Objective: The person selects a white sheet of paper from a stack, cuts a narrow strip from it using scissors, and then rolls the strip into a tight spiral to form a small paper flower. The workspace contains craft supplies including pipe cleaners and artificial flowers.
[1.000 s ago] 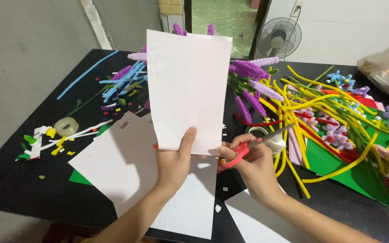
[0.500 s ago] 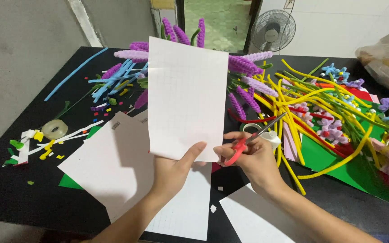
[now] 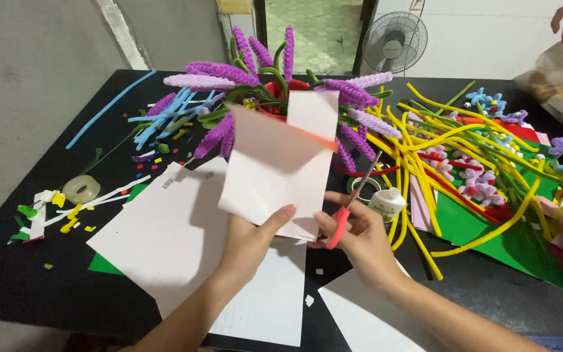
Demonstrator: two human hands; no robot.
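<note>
Two hands: left grip [image 3: 250, 242] pinching one white sheet [image 3: 275, 176], right grip [image 3: 353, 238] around one pair of red-handled scissors [image 3: 350, 207].

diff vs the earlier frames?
The sheet of white paper, upright and flat before, is now folded and tipped. The right hand has swung the red scissors up beside its right edge. The left hand still pinches the bottom edge; the table clutter is unchanged.
</note>
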